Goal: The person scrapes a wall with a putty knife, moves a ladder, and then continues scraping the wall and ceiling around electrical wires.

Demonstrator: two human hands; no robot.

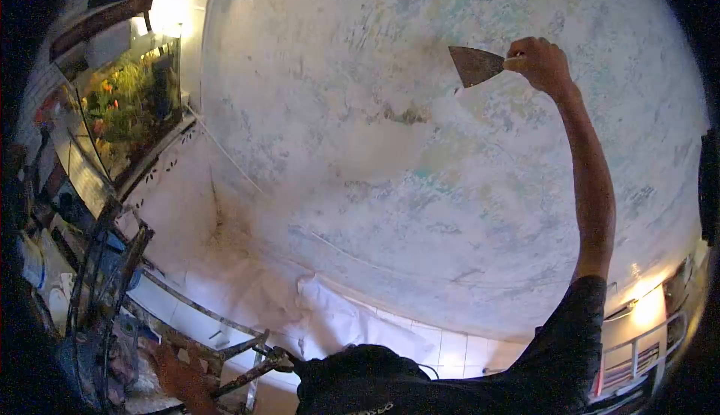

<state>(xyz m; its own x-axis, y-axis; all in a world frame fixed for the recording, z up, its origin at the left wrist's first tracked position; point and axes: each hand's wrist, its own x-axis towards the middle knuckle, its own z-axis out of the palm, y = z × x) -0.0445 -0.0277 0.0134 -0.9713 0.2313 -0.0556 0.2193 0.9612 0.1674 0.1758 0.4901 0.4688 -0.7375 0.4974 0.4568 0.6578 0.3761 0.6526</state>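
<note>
Right up close, at the bottom centre, came the dark shirt (450,392), its sleeve running up the right side. Over in the lower left, the left hand (180,376) was down among the dark metal bars (247,359), fingers spread near them, but the dim blur did not show whether it was gripping one or merely resting there!

Now up to the upper right, and there was the right hand (541,64), closed firmly around the handle of a scraper (478,67), arm raised high and bent. The wide, stained blade pointed left, just right of the upper centre; whether its edge touched the wall (337,137) could not be told.

And what a wall: mottled white, with grey, green and yellowish patches filling the middle, plus a dark mark (405,115) left of and below the blade. Down at the lower centre lay a crumpled pale sheet (337,314), with white floor tiles (465,351) showing to its right. Lower right, a light-coloured rack (637,359) stood below a glow. Off in the upper left, a planted glass tank (131,107) sat beneath a bright lamp (174,21).
</note>
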